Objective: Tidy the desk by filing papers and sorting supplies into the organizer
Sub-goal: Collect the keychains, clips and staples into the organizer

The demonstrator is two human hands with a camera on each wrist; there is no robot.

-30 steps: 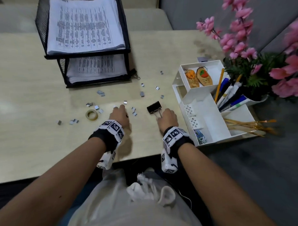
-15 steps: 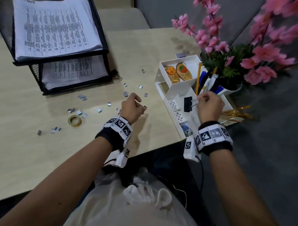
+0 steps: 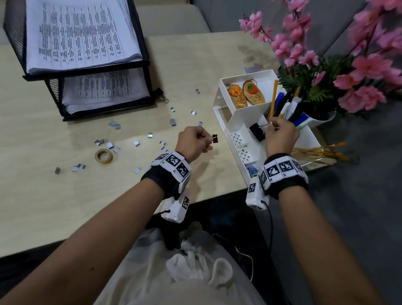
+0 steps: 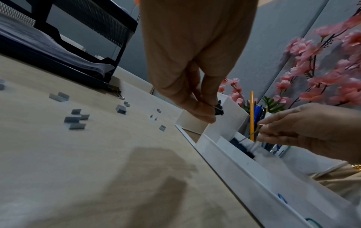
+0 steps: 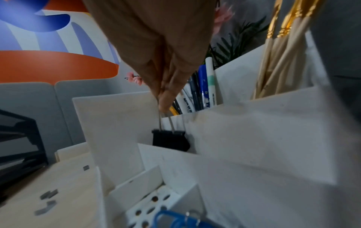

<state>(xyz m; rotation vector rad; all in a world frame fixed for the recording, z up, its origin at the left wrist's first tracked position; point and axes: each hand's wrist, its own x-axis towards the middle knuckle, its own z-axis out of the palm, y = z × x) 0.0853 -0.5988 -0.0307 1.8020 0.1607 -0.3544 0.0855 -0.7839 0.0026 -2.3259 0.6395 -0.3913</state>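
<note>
Two binder clips in play. White organizer [image 3: 218,99] right of centre on table [image 3: 37,203]. Right hand [image 3: 280,136] pinches wire handles of large clip [image 3: 256,131], low inside compartment: lower further, then release. Left hand [image 3: 193,142] pinches small clip [image 3: 215,138] above table, beside organizer. Compartment floor hidden.

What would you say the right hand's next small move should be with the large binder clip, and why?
Probably lower and release it: the right hand pinches the large binder clip by its wire handles, hanging partly inside the white organizer compartment, not yet resting.
</note>
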